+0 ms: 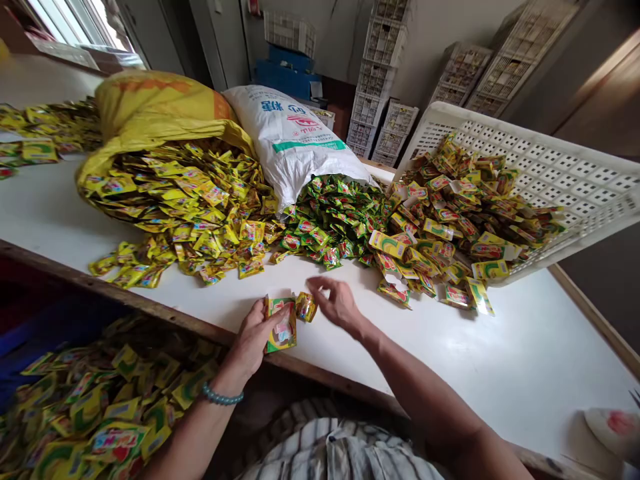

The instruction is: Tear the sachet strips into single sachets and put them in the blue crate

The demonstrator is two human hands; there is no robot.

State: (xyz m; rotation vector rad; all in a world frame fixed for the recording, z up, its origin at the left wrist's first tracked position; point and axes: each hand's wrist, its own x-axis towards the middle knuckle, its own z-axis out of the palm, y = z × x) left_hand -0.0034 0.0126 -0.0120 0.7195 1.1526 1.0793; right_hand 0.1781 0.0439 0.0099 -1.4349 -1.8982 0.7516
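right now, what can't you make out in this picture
All in the head view:
Inside of the small box: hidden by its front panel.
Most fingers of the left hand's grip: hidden behind that box.
Fingertips of the right hand's grip: blurred.
Back of the pile inside the yellow sack: covered by the sack's fabric.
White object with a red patch: cut off by the right edge.

Daylight glares through the upper-left window; the right fingers look blurred.

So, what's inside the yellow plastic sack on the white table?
Many small shiny yellow packets fill the yellow plastic sack's mouth, some spilling onto the white table. The sack's sides hide whatever lies deeper.
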